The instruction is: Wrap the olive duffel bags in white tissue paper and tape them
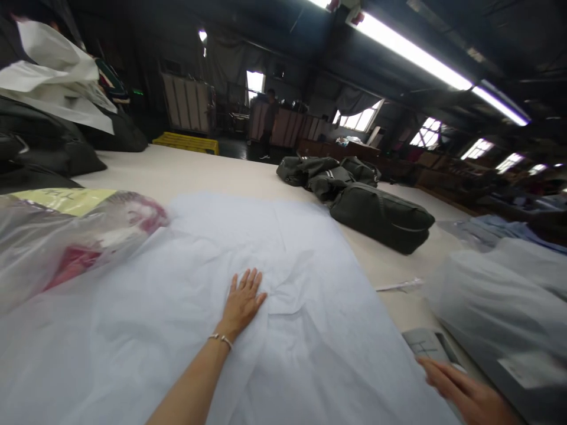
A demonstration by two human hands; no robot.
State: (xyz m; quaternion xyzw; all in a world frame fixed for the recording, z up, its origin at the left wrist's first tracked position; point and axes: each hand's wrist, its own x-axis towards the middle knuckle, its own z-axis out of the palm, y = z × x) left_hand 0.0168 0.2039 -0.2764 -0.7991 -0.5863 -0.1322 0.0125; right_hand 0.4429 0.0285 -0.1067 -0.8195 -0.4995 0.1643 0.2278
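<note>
A wide white sheet of thin, creased material is spread over the table in front of me. My left hand lies flat on its middle, fingers slightly apart and palm down, with a bracelet on the wrist. At the lower right, my right hand is by the sheet's edge, its fingers close together and partly blurred. Right behind these fingers is a grey, flat-looking item with dark marks on it. Whatever the right fingers may be holding is hidden.
Dark bags lie on the table beyond the sheet. A clear plastic bag with red and white contents is at left, near black bags. White plastic wrapping covers something at right. A person stands far back.
</note>
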